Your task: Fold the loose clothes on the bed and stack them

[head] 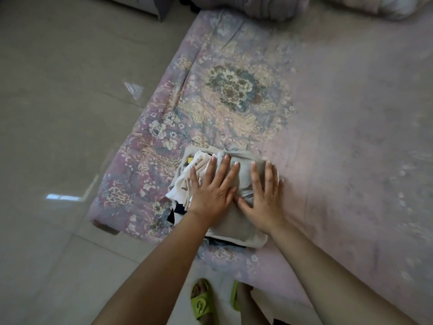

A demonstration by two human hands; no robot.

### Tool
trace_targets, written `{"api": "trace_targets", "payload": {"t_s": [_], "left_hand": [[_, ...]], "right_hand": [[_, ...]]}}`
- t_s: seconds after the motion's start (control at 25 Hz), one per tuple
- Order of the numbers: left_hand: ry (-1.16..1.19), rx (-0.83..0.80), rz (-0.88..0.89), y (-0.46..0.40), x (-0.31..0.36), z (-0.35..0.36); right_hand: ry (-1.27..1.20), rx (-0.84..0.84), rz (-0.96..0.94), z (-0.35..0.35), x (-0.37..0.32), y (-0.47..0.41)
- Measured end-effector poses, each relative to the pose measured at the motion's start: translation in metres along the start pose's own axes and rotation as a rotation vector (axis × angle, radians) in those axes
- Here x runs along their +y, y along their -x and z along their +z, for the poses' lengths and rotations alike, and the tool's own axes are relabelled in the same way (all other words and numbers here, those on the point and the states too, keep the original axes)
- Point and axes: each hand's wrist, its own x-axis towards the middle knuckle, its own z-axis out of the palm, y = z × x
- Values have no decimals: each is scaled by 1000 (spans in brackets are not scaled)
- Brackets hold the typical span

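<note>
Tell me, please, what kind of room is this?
Probably a bedroom at home: a bed with a flowered sheet, a stack of clothes on it, rolled bedding at the far end, and a tiled floor.

A small stack of folded clothes (225,198) sits near the corner of the bed (339,141), close to its foot edge. The top piece (234,221) is a beige-grey garment folded into a rough rectangle, a little wrinkled in the middle. Beneath it, on the left side, cream and white layers (185,181) stick out unevenly, with a bit of yellow and some dark navy fabric (174,213) showing at the lower edge.
</note>
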Motion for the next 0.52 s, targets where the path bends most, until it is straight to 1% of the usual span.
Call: {"api": "trace_targets", "payload": {"t_s": [0.08, 0.16, 0.36, 0.52], "left_hand": [[-32, 56, 59, 6, 0, -9], [-44, 91, 102, 9, 2, -13], [-40, 164, 153, 22, 4, -16], [-44, 149, 153, 24, 0, -20]], "right_hand": [[-166, 31, 87, -6, -4, 8], [-318, 19, 145, -11, -3, 13], [-259, -46, 82, -13, 3, 25], [-285, -47, 95, -12, 3, 31]]}}
